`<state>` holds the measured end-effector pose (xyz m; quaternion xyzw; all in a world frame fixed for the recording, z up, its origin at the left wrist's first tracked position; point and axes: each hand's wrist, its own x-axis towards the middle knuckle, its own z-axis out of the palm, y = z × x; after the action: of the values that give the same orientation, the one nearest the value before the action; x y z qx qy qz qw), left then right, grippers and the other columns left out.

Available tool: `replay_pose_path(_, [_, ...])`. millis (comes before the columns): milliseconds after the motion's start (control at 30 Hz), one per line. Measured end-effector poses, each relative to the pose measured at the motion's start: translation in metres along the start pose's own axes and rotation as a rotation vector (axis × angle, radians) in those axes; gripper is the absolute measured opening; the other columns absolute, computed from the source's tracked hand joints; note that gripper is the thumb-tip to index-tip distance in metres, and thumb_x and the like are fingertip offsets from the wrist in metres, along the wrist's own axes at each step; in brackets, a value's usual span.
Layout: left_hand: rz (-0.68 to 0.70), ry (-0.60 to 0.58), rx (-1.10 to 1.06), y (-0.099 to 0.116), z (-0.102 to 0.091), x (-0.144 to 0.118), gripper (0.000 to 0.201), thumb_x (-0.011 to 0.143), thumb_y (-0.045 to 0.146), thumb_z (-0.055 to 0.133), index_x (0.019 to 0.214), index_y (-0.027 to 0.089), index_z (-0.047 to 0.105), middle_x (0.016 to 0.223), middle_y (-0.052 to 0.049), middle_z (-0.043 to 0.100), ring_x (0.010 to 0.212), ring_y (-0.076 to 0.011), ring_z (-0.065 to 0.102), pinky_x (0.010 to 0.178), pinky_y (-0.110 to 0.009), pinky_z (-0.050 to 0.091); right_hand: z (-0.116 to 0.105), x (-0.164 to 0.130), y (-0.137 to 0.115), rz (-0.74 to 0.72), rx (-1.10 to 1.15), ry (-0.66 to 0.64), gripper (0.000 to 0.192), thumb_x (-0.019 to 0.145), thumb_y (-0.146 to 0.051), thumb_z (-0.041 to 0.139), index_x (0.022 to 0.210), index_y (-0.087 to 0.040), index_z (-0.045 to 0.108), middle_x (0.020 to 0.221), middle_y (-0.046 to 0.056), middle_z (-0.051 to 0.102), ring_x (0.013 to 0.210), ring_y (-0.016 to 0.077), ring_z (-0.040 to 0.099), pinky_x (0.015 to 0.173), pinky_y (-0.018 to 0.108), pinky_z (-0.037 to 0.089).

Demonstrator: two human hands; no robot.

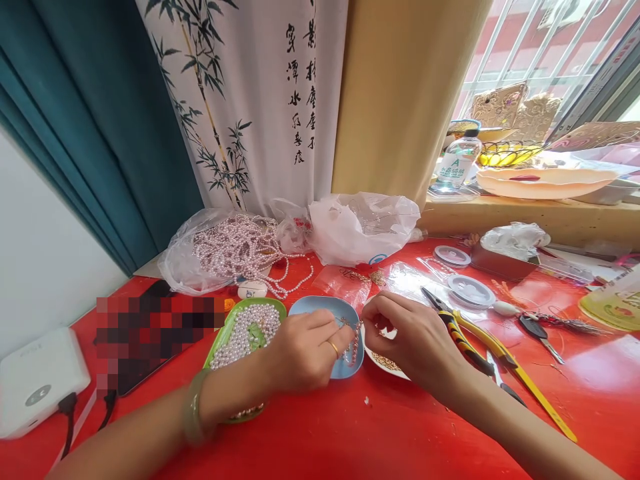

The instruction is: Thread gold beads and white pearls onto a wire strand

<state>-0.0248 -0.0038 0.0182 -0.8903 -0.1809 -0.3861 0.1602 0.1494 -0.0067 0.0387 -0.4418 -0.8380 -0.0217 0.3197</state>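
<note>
Step in hand, as judged: beading a short pink strand. The left hand (305, 353) pinches the beaded strand (354, 345) between thumb and forefinger above the blue dish (320, 308). The right hand (410, 337) has its fingertips pressed together over the white dish (385, 363) of small gold beads, apparently pinching one; the bead itself is too small to tell. The next move calls for fine alignment of bead and strand end.

Surface: a red bench (380, 433). Green dish (235, 319) of pearls at left, bagged pearl strands (235, 248) behind, yellow-handled pliers (480, 340) at right. Curtains and a barred window stand behind.
</note>
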Motion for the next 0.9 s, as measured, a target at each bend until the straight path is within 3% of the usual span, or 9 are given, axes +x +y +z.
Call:
replay_pose_path(133, [-0.115, -0.025, -0.171, -0.001, -0.002, 0.003, 0.015, 0.072, 0.005, 0.046, 0.080, 0.009, 0.058, 0.056, -0.005, 0.059, 0.058, -0.0140, 0.050, 0.052, -0.026, 0.045, 0.000, 0.003, 0.002, -0.007, 0.048, 0.045, 0.011, 0.065, -0.008, 0.045, 0.062, -0.017, 0.051, 0.058, -0.001, 0.054, 0.049, 0.0087, 0.044, 0.048, 0.020, 0.036])
replay_pose_path(333, [-0.675, -0.159, -0.853, -0.009, -0.002, 0.008, 0.022, 0.073, 0.013, 0.050, 0.095, 0.015, 0.054, 0.093, -0.007, 0.059, 0.087, -0.0153, 0.054, 0.077, -0.030, 0.044, -0.011, 0.004, 0.008, -0.096, 0.210, 0.117, 0.007, 0.074, -0.013, 0.049, 0.074, -0.018, 0.054, 0.071, 0.002, 0.058, 0.060, 0.0104, 0.051, 0.053, 0.022, 0.040])
replay_pose_path(433, [-0.899, -0.199, -1.206, -0.011, -0.002, 0.011, 0.016, 0.074, 0.018, 0.050, 0.088, 0.015, 0.057, 0.090, -0.006, 0.061, 0.085, -0.0141, 0.056, 0.077, -0.028, 0.043, -0.014, 0.004, 0.008, -0.109, 0.254, 0.126, 0.007, 0.075, -0.012, 0.049, 0.075, -0.018, 0.054, 0.071, 0.003, 0.057, 0.061, 0.0105, 0.051, 0.053, 0.023, 0.041])
replay_pose_path(533, [-1.046, -0.210, -1.412, -0.008, -0.003, 0.016, 0.017, 0.072, 0.026, 0.054, 0.082, 0.015, 0.062, 0.077, -0.004, 0.063, 0.073, -0.0120, 0.057, 0.071, -0.025, 0.043, -0.013, 0.003, 0.006, -0.184, 0.272, 0.133, 0.008, 0.075, -0.011, 0.049, 0.075, -0.017, 0.055, 0.069, 0.003, 0.056, 0.060, 0.0105, 0.051, 0.052, 0.023, 0.042])
replay_pose_path(667, [-1.153, -0.223, -1.497, -0.004, -0.006, 0.020, 0.014, 0.066, 0.026, 0.061, 0.070, 0.013, 0.065, 0.066, -0.004, 0.063, 0.063, -0.0108, 0.057, 0.062, -0.023, 0.043, -0.011, 0.002, 0.001, -0.244, 0.252, 0.111, 0.010, 0.077, -0.012, 0.047, 0.078, -0.017, 0.056, 0.071, 0.004, 0.057, 0.063, 0.0117, 0.052, 0.054, 0.024, 0.043])
replay_pose_path(767, [-1.248, -0.114, -1.423, -0.004, -0.006, 0.022, 0.014, 0.061, 0.026, 0.065, 0.068, 0.014, 0.065, 0.063, -0.003, 0.062, 0.060, -0.0097, 0.054, 0.058, -0.022, 0.041, -0.011, 0.001, -0.004, -0.061, 0.245, 0.090, 0.009, 0.079, -0.018, 0.046, 0.081, -0.017, 0.054, 0.070, 0.004, 0.059, 0.060, 0.0116, 0.053, 0.053, 0.024, 0.043])
replay_pose_path(900, [-1.294, -0.006, -1.326, -0.007, -0.004, 0.020, 0.016, 0.058, 0.026, 0.067, 0.066, 0.013, 0.063, 0.061, -0.001, 0.057, 0.056, -0.0084, 0.050, 0.055, -0.022, 0.040, -0.012, 0.000, -0.010, 0.216, 0.384, -0.108, 0.012, 0.078, -0.029, 0.049, 0.075, -0.018, 0.055, 0.058, -0.001, 0.058, 0.051, 0.0093, 0.051, 0.046, 0.020, 0.040])
